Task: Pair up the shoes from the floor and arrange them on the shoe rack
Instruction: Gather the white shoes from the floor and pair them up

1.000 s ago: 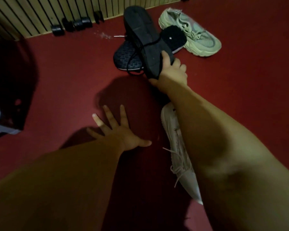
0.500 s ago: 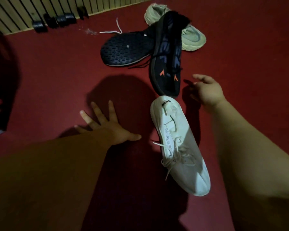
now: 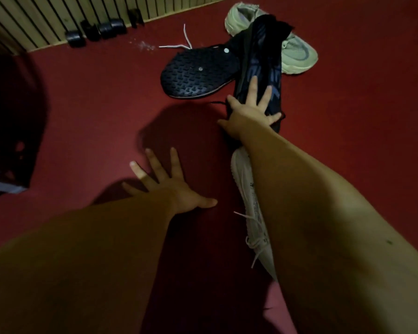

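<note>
Now, our right hand (image 3: 249,112): fingers splayed on black shoe (image 3: 261,56).
Our left hand (image 3: 176,189): spread flat on red carpet (image 3: 82,104).
Edge: treaded sole (image 3: 198,73) touching shoe.

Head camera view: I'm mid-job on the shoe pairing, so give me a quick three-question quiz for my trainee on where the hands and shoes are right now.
1. True or false: the left hand lies flat, fingers spread, on the red carpet floor.
2. Which shoe does the right hand rest on with straight, spread fingers?
A. the pale green chunky sneaker
B. the black sneaker with blue markings
C. the white lace-up sneaker
3. Fill in the blank: the second black shoe, just left of that one, lies with its treaded ____ facing up.

Key: 1 true; 2 B; 3 sole.
</note>
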`<state>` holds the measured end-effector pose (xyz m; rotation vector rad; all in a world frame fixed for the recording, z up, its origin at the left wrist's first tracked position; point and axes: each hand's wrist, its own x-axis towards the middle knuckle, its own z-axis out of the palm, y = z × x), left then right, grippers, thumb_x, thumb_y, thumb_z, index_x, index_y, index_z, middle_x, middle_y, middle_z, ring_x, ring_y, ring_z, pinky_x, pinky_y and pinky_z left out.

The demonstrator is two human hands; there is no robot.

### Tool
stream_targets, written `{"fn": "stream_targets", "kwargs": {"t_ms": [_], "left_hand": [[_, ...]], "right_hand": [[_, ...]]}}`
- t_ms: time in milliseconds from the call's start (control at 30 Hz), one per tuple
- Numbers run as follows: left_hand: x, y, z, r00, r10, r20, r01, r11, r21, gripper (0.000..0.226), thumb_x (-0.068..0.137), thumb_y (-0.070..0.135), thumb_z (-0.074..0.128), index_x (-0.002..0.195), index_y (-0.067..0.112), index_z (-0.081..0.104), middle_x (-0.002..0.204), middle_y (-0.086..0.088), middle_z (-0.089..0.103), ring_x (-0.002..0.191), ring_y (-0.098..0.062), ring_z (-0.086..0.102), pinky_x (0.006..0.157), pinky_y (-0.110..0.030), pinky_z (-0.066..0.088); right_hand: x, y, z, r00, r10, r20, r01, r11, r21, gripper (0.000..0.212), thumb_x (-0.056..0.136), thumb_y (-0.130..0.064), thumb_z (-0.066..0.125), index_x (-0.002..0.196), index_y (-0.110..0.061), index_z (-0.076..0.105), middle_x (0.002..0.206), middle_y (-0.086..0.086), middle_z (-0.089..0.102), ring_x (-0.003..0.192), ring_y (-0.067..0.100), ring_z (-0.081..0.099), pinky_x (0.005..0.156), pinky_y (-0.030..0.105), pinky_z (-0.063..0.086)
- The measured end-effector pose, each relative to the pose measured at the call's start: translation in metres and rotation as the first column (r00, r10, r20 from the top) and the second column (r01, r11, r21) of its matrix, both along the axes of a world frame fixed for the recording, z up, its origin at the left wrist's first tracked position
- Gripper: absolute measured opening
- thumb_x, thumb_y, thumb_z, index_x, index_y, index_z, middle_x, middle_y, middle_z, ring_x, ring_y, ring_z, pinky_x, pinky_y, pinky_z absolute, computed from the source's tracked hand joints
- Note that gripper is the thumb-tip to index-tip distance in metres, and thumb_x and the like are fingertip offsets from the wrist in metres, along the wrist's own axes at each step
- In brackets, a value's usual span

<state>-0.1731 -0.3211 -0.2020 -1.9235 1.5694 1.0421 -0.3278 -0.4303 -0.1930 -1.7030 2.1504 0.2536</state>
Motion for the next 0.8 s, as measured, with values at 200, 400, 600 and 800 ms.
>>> {"fn": "stream_targets", "kwargs": {"t_ms": [200, 400, 600, 800], "left_hand": [[0.001, 0.0, 0.0, 0.999, 0.012, -0.031, -0.012, 1.0, -0.006, 0.14, 0.053, 0.081, 0.064, 0.133, 0.036, -0.042, 0.135, -0.009, -0.055, 0.129, -0.044, -0.04, 0.102, -0.069, -0.012], [0.039, -0.007, -0.013, 1.0, -0.022, -0.016, 0.01, 0.835, -0.55, 0.094, 0.073, 0.084, 0.026, 0.148, 0.028, 0.023, 0.155, -0.016, 0.013, 0.142, -0.035, 0.011, 0.113, -0.053, 0.008], [0.087, -0.047, -0.041, 0.98, -0.007, 0.2, 0.13, 0.783, -0.608, 0.088, 0.076, 0.083, 0.007, 0.15, 0.037, -0.002, 0.159, 0.003, -0.011, 0.144, -0.032, -0.014, 0.114, -0.053, -0.01], [0.087, -0.045, -0.043, 0.979, 0.012, 0.202, 0.125, 0.75, -0.649, 0.087, 0.077, 0.083, 0.007, 0.15, 0.037, 0.001, 0.16, 0.002, -0.006, 0.145, -0.033, -0.009, 0.115, -0.055, -0.007]], "right_hand": [[-0.016, 0.011, 0.002, 0.987, -0.141, -0.08, 0.136, 0.988, -0.071, 0.079, 0.088, 0.0, 0.038, 0.148, -0.042, 0.009, 0.154, 0.004, -0.028, 0.142, 0.04, -0.005, 0.104, 0.062, 0.028], [-0.012, 0.025, 0.003, 0.962, -0.248, -0.112, 0.262, 0.955, 0.14, 0.076, 0.091, -0.012, 0.044, 0.149, -0.039, 0.003, 0.151, 0.006, -0.035, 0.14, 0.042, -0.018, 0.107, 0.068, 0.014], [0.014, 0.004, -0.005, 0.962, 0.055, -0.267, -0.139, 0.941, -0.308, 0.076, 0.085, -0.015, 0.048, 0.149, -0.035, 0.012, 0.157, 0.012, -0.015, 0.141, 0.042, -0.017, 0.109, 0.061, -0.01], [0.075, -0.091, 0.017, 0.896, 0.416, -0.158, -0.433, 0.895, -0.102, 0.095, 0.084, -0.027, 0.063, 0.149, -0.034, -0.005, 0.159, 0.005, -0.009, 0.144, 0.03, -0.016, 0.112, 0.058, -0.011]]}}
